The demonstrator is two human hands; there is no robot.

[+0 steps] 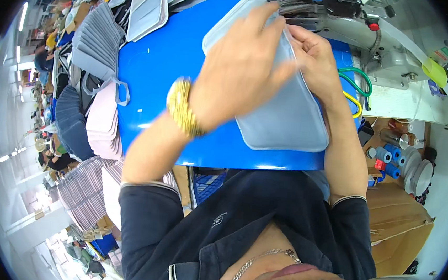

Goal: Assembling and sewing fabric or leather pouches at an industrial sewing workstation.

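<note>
A flat light grey-blue fabric panel (pixel 288 121) with rounded corners and stitched edges lies slantwise over the blue tabletop (pixel 155 82). Its far end reaches up to the sewing machine (pixel 344 20). My left hand (pixel 246 63), below a gold-coloured band on the wrist, rests over the upper part of the panel with fingers stretched out, the thumb smeared by motion. At the panel's right edge, my right hand (pixel 315 55) pinches the fabric between thumb and fingers. Close to my right wrist lie a green-looped handle (pixel 363 80) and a yellow one (pixel 354 104).
Left of the table stand stacks of grey panels (pixel 100 41), dark blue panels (pixel 73 120), pink panels (pixel 103 117) and striped pieces (pixel 85 192). More grey panels (pixel 149 10) lie at the far left. Thread spools (pixel 393 153) and a cardboard box (pixel 402 220) are at right.
</note>
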